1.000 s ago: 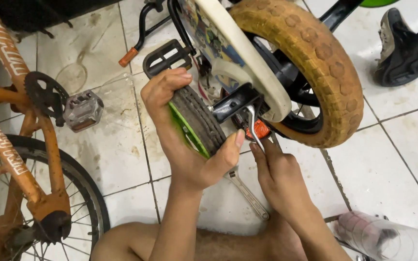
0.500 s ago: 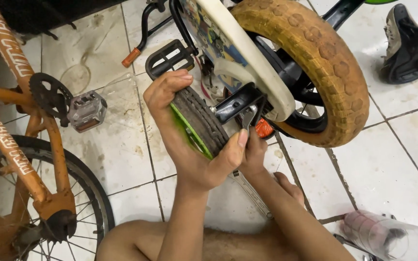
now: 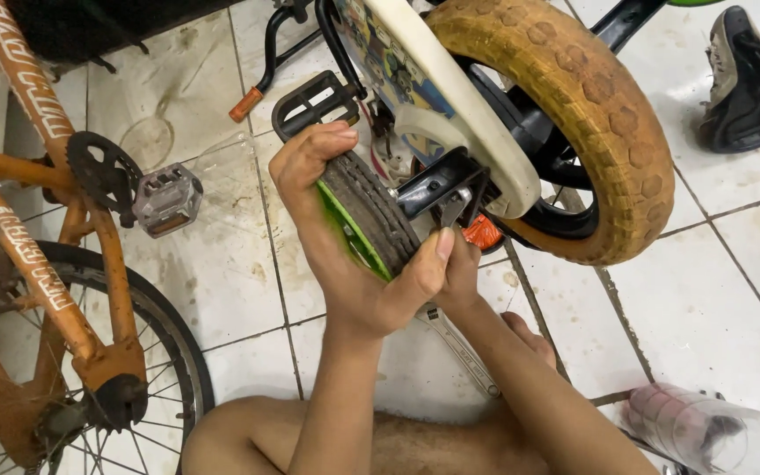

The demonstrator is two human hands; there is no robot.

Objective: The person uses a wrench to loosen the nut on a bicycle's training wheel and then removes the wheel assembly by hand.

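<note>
Head view: the left hand [image 3: 345, 255] is wrapping around a small wheel [image 3: 371, 220] with a green hub, fingers curled over its top and thumb pressing its lower edge. The wheel is sitting beside the big yellow tyre [image 3: 591, 114] of an upturned kids' bike. The right hand [image 3: 461, 264] is tucking in behind the left thumb, near the black bracket [image 3: 437, 180] (its grip is hidden, so I cannot tell). A wrench [image 3: 459, 347] is lying on the tiles below. An orange bike [image 3: 37, 264] is standing at left.
</note>
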